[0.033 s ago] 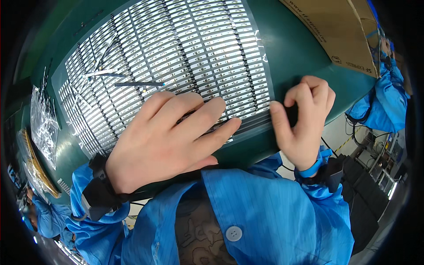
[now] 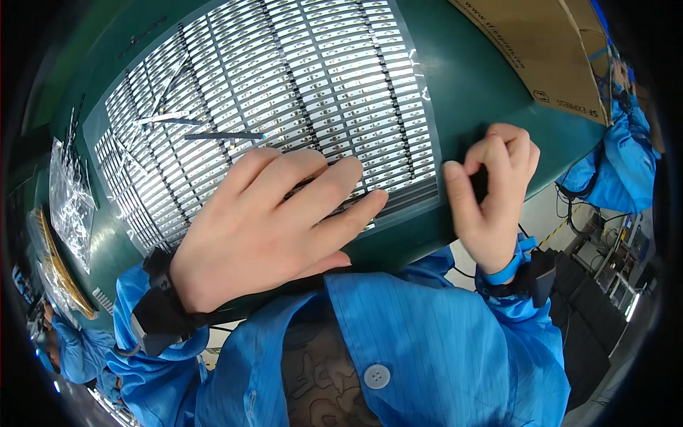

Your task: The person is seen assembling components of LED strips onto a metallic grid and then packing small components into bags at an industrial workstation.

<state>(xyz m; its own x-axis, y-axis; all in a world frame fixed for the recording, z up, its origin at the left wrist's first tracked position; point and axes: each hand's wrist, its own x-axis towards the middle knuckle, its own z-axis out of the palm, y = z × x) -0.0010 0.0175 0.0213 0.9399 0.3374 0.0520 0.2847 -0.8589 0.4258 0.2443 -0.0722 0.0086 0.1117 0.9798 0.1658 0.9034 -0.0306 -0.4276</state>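
the panel [image 2: 284,92] of pale strips lies flat on the green counter [image 2: 484,107], filling the upper centre of the frame. its rows run from lower left to upper right; the sheet's long axis cannot be told for certain, since the upper edge leaves the frame.

left hand [image 2: 263,228]: flat, palm down, fingers spread over the panel's lower edge at centre frame. grip released; it presses and grasps nothing.

right hand [image 2: 491,192]: right of centre, just off the panel's lower right corner. fingers curled against the thumb, grip clenched on a small dark piece [image 2: 478,183], largely hidden, kind unclear.

judged step: the sheet is pinned by the left hand while the right works at the lowest row, probably parting a strip from the edge. a next move would call for steady downward pressure and a pull along the row, not across it, to avoid bending neighbouring strips.

two loose strips [image 2: 192,124] lie on the panel at upper left. clear bags [image 2: 71,199] sit at the left edge, a cardboard box [image 2: 541,43] at upper right.
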